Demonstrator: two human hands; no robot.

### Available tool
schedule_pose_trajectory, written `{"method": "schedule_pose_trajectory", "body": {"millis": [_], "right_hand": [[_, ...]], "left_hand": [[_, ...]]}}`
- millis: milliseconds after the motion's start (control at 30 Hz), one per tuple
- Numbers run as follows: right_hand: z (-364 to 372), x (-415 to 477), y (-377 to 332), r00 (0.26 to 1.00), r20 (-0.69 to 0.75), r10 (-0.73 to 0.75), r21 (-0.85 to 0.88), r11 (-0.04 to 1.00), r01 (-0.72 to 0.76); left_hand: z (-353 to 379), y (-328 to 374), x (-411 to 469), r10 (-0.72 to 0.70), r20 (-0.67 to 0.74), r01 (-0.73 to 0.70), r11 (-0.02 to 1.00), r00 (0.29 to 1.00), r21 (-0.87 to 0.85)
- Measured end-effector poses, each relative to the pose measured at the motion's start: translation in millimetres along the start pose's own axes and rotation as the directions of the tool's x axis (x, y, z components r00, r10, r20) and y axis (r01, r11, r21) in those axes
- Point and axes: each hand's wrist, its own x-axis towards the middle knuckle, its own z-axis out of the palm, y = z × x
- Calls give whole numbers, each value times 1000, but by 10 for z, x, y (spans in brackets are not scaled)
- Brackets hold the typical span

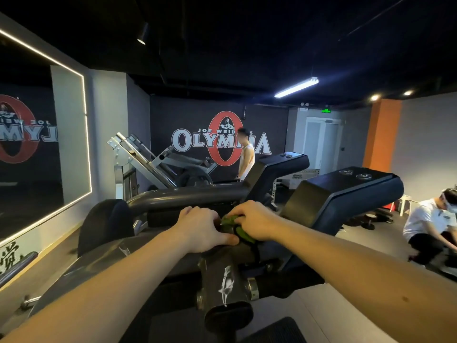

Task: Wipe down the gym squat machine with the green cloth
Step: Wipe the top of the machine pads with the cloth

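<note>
Atop squat machine (222, 276): L hand (202, 229) fingers round it, R hand (257, 221) fingers tight on green cloth (243, 234).

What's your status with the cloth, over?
Right hand gripping crumpled green cloth against dark grey metal squat machine. Left hand gripping the machine beside it. Nothing blocking the hands.

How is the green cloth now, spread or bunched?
Bunched: the green cloth shows only as crumpled folds gripped by the right hand.
</note>
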Motion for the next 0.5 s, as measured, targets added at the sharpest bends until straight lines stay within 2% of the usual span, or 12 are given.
{"method": "schedule_pose_trajectory", "body": {"millis": [67,167,267,400,500], "right_hand": [[-128,-79,173,999,-15,38,-49,998,-39],[-305,-204,409,986,-78,146,-243,957,-161],[-205,-238,300,973,-175,151,-348,915,-205],[121,-202,-130,994,-102,31,-150,988,-46],[62,-264,-142,999,-47,-23,-75,997,19]], "left_hand": [[-25,-26,-42,22,-19,-21,999,1000,28],[-95,-135,-146,19,-20,-18,999,1000,45],[-136,-287,-250,-14,-33,15,999,999,33],[-128,-382,-307,-60,0,60,998,998,3],[-131,-395,-304,-86,37,87,996,996,-31]]}}
